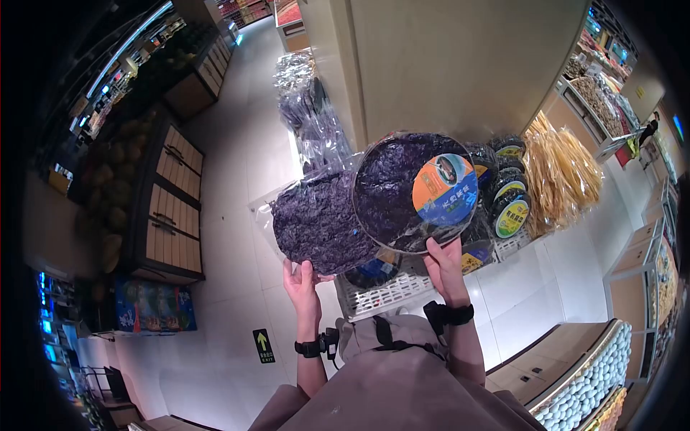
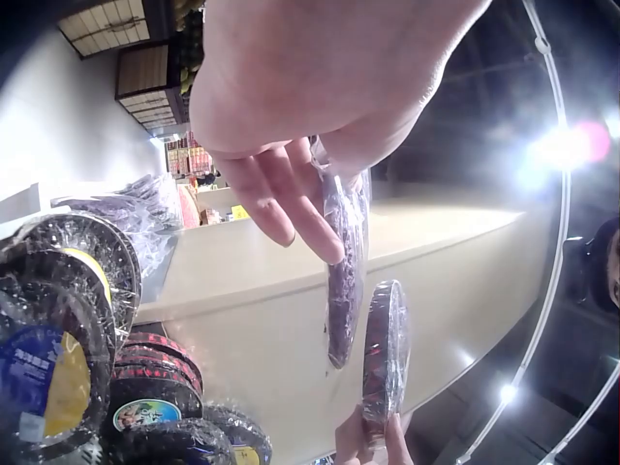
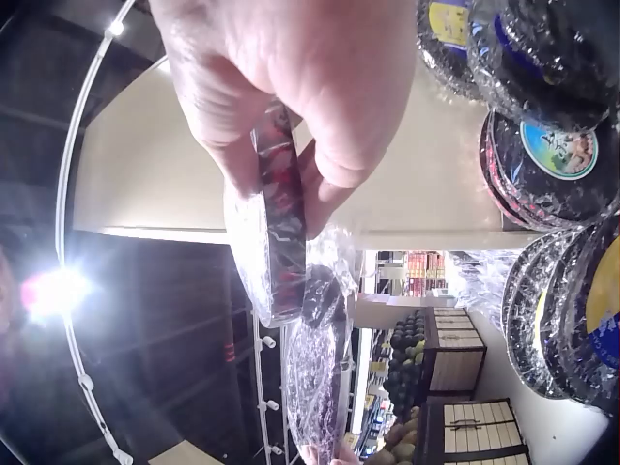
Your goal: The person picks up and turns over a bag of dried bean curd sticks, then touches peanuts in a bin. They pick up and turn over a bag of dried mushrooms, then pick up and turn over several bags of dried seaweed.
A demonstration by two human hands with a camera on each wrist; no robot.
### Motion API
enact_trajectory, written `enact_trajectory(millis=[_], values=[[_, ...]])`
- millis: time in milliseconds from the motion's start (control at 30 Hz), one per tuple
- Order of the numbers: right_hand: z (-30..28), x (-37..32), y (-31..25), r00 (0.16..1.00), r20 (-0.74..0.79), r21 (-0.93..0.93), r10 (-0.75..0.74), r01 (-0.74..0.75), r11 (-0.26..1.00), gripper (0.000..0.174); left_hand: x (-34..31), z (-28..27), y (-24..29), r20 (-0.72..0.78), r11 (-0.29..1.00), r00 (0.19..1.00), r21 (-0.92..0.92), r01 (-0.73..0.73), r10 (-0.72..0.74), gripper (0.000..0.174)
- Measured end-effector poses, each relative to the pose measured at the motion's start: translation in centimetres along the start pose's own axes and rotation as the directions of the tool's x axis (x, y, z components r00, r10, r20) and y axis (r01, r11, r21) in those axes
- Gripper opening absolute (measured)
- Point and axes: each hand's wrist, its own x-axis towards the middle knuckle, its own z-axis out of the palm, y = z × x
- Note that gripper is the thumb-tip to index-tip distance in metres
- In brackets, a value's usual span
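Observation:
My left hand [image 1: 303, 287] pinches the lower edge of a clear bag holding a dark purple sheet of dried seaweed [image 1: 316, 223]. In the left wrist view this bag [image 2: 345, 291] hangs edge-on from the thumb and fingers. A round, film-wrapped pack of dried seaweed [image 1: 388, 187], with an orange and blue label [image 1: 445, 188], is gripped at its bottom rim by my right hand [image 1: 447, 273]. The right wrist view shows thumb and fingers on either side of the pack's thin edge [image 3: 281, 213]. Seen from the head, the round pack overlaps the bag's right side.
Below lies a white slatted crate [image 1: 388, 296] with more round packs [image 1: 512, 208]. Yellowish dried strips in bags [image 1: 560, 172] stand at right. A beige pillar [image 1: 460, 65] rises behind. Wooden cabinets with fruit [image 1: 169, 194] line the left aisle; an egg display [image 1: 586, 388] is at lower right.

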Motion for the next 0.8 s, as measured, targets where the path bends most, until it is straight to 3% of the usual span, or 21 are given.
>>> enact_trajectory(millis=[300,500,800], values=[[-0.6,0.0,0.0,0.998,-0.063,-0.052,-0.03,0.027,0.998,0.055,-0.1,-0.6,-0.9,-0.053,1.0,0.999,-0.009,0.0,-0.001,0.043],[-0.9,0.1,0.0,0.998,-0.05,-0.068,-0.027,0.024,0.997,0.057,0.1,-0.2,-0.7,0.011,1.0,1.0,-0.024,-0.007,0.008,0.037],[-1.6,0.4,-0.4,0.995,-0.076,-0.074,-0.057,0.051,0.996,0.057,0.0,-0.4,-0.4,0.036,0.995,0.999,-0.101,0.003,0.001,0.042]])
